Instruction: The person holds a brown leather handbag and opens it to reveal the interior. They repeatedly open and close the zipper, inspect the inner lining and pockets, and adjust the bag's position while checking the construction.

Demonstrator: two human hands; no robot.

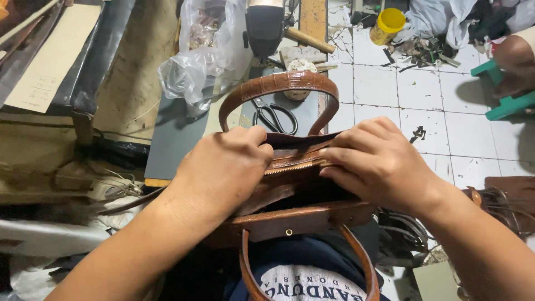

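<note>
— While the brown handbag (290, 214) sits in the person's lap, which looks done and which not?

— The body looks assembled: both curved handles are on, the far one (278, 83) arching up and the near one looping down over the dark shirt, and a brass stud shows on the front band. The zipper (295, 165) along the mouth is what the hands are on.

— How are they holding it?

— The left hand (225, 167) is clenched on the top edge at the zipper's left end. The right hand (376, 161) pinches the same edge from the right, fingers curled over it. The mouth is partly open, dark inside.

— So what remains?

— My guess: the opening itself, being checked or finished. The black scissors (276, 117) lie untouched on the table (173, 145) beyond.
</note>
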